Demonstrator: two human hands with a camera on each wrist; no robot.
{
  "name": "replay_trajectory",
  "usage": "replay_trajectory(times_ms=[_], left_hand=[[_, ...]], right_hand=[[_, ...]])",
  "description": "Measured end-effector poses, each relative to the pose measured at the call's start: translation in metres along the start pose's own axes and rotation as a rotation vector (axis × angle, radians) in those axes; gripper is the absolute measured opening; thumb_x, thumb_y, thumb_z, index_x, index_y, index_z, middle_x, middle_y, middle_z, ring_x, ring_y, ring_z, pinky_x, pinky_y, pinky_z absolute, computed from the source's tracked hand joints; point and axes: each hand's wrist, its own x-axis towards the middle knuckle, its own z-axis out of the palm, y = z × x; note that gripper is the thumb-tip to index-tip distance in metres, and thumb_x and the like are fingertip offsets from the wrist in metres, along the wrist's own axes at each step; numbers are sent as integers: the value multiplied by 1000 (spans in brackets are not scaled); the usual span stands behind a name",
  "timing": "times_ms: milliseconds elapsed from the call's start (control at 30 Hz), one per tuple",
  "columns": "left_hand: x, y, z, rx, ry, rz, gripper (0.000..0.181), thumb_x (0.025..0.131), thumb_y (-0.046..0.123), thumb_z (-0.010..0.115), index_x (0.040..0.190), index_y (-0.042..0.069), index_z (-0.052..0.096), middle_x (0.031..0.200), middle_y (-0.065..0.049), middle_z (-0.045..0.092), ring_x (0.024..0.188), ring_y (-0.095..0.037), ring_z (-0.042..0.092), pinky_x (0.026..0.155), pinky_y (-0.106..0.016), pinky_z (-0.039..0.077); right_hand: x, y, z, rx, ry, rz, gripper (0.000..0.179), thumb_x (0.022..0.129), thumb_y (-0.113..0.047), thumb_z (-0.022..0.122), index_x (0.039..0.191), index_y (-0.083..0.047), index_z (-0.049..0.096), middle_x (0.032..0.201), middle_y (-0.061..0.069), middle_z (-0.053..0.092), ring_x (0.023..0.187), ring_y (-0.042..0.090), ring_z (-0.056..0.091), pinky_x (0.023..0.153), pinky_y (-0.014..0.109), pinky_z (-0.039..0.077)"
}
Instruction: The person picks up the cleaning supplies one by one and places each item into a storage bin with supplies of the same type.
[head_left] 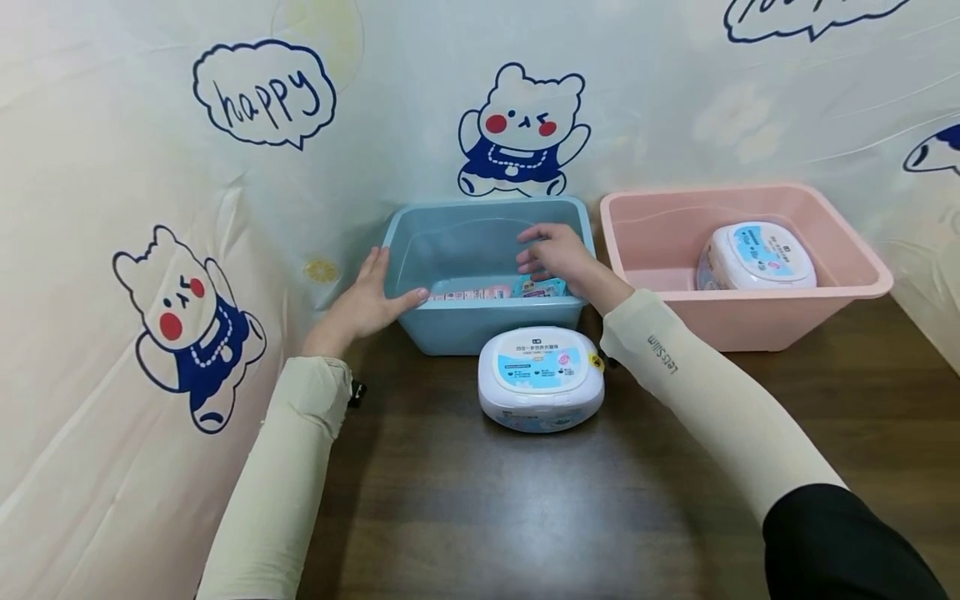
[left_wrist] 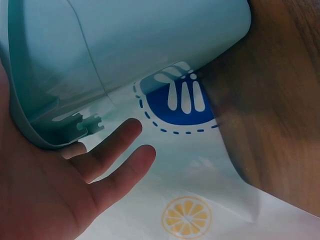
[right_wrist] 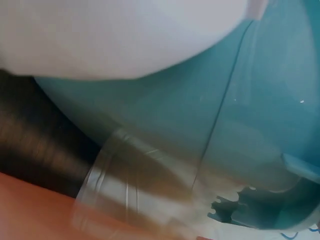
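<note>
My left hand rests against the left end of the blue bin, its fingers spread along the outside and the thumb over the front rim. In the left wrist view, two fingers extend straight beside the bin wall. My right hand is over the bin's front right corner, fingers loosely bent, with nothing seen between them. Below its fingertips lies a small blue packet. Pink-and-white packaging lies along the inside front wall. A white wipes box with a blue label stands in front of the bin.
A pink bin stands to the right, holding another white wipes box. Both bins stand on a brown wooden table against a wall covering printed with cartoon bears.
</note>
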Motion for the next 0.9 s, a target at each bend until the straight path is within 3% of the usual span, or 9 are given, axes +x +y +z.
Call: replay_trajectory(times_ms=[133,267,400,567,700,900], left_hand=[[0,0,1,-4,-8,-5,116,86,83,46,160,20,-17,166,0,-22,150,-45,8,112,-68,18],[0,-1,2,8,-9,-2,118,84,86,43,160,20,-18,166,-1,-23,150,-46,8,112,-68,18],[0,0,3,14,-4,-1,114,87,82,45,160,19,-17,166,-2,-23,150,-47,8,112,-68,18],[1,-2,4,8,1,-7,116,85,84,45,160,20,-17,166,-3,-21,149,-48,9,110,-69,19],[1,-3,4,7,0,-6,120,82,88,43,160,20,-16,166,-3,-21,149,-48,10,110,-69,20],[1,-2,4,-1,6,0,117,85,84,46,161,18,-15,166,-5,-21,149,-49,9,110,-70,19]], right_hand=[[-5,1,0,-75,-34,-92,27,103,-4,47,127,-4,62,109,20,69,93,30,70,86,42,56],[-17,-4,-4,-229,-95,-186,25,103,-5,48,122,-3,64,104,20,69,91,30,70,82,40,57],[-37,-15,-15,-330,-101,-259,24,103,-8,50,122,-3,64,103,18,69,91,30,69,82,42,56],[-59,-21,-36,-410,-72,-270,25,103,-10,49,122,-5,64,103,16,67,89,31,66,80,41,56],[-75,-18,-60,-466,-66,-258,26,103,-12,48,124,-6,63,106,16,66,93,34,66,86,44,55],[-101,-12,-104,-639,11,-297,29,104,-16,49,127,-7,64,111,13,67,92,31,63,84,46,53]])
